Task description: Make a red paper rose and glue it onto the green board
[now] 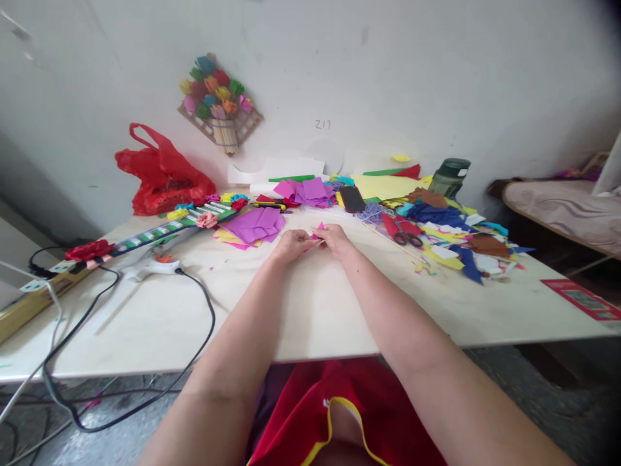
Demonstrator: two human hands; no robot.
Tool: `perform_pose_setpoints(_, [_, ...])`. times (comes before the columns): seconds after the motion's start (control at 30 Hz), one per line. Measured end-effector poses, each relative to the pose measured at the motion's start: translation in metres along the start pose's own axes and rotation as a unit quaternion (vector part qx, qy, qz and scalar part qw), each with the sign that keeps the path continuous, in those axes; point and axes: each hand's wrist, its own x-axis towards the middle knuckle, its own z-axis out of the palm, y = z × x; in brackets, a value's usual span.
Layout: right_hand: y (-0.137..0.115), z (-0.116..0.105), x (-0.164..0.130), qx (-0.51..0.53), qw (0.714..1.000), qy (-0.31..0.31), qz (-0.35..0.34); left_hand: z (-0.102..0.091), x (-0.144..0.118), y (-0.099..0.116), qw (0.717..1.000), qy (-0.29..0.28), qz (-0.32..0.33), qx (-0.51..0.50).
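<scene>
Over the middle of the table, my left hand and my right hand meet with fingers pinched together. Between them a small pink paper piece shows, its tip poking up above my right fingers. A thin pale strip or stick seems to lie between the fingertips too, though it is too small to make out. Both hands close on the pink piece, and my fingers hide most of it. Purple paper sheets lie just left of my left hand. Beyond the hands sits a dark phone.
A white glue gun with a black cord lies at left, beside a flower-trimmed green strip and a red plastic bag. On the right are scissors, a heap of coloured scraps and a dark green bottle.
</scene>
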Motion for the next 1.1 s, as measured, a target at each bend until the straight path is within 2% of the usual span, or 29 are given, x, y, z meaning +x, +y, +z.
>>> perform_pose_setpoints(0.17, [-0.001,-0.001,0.001,0.001,1.0,0.021,0.0,-0.002,0.001,-0.002,1.0,-0.01,-0.011,-0.002])
perform_pose_setpoints(0.33, [-0.002,-0.005,0.002,0.019,0.998,0.054,0.003,-0.003,0.001,-0.003,0.999,0.006,0.002,0.035])
perform_pose_setpoints(0.47, [-0.001,-0.007,0.003,0.034,0.998,0.056,0.003,-0.002,0.004,-0.009,0.999,0.008,0.006,0.033])
perform_pose_setpoints(0.7, [0.004,-0.011,0.006,0.06,0.998,0.019,0.004,-0.003,0.007,-0.012,0.997,0.058,-0.037,-0.026])
perform_pose_setpoints(0.93, [0.008,-0.013,0.009,0.083,0.996,-0.011,-0.012,-0.007,0.009,-0.013,0.981,0.104,-0.012,-0.166])
perform_pose_setpoints(1.1, [0.004,-0.015,0.007,0.083,0.994,-0.066,-0.007,-0.011,0.014,-0.02,0.966,0.135,-0.019,-0.219])
